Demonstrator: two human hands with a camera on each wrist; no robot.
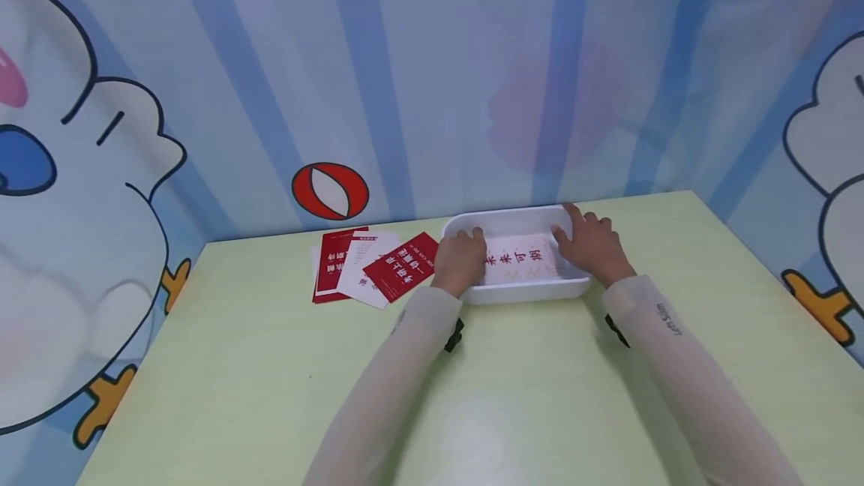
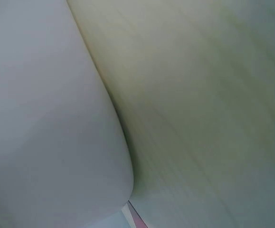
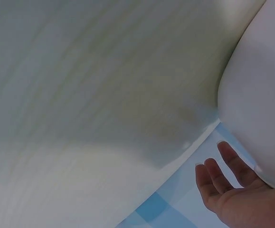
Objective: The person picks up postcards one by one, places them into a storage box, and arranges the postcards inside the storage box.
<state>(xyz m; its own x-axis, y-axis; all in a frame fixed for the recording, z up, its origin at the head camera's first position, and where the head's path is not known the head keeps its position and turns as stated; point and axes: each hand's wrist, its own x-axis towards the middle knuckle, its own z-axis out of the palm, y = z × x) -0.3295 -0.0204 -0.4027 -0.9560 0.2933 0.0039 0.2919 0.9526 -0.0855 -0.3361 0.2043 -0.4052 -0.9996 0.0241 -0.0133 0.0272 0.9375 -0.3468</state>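
A white plastic tray (image 1: 529, 292) sits near the back edge of the table, a hand at either end. My left hand (image 1: 460, 261) grips its left end, with fingertips reaching over the rim. At the right end my right hand (image 1: 595, 250) holds the rim, thumb inside and the other fingers outside. Those outer fingers (image 3: 213, 178) show loosely bent beside the tray wall (image 3: 258, 95) in the right wrist view. Inside the tray lies a white card with red characters (image 1: 518, 257). The left wrist view has the tray's side (image 2: 56, 118) but not the hand.
Left of the tray, several red and white cards overlap on the table; a red card (image 1: 403, 267) lies on top, close to my left hand. The pale green table (image 1: 256, 381) meets a blue striped cartoon backdrop (image 1: 459, 96) right behind the tray.
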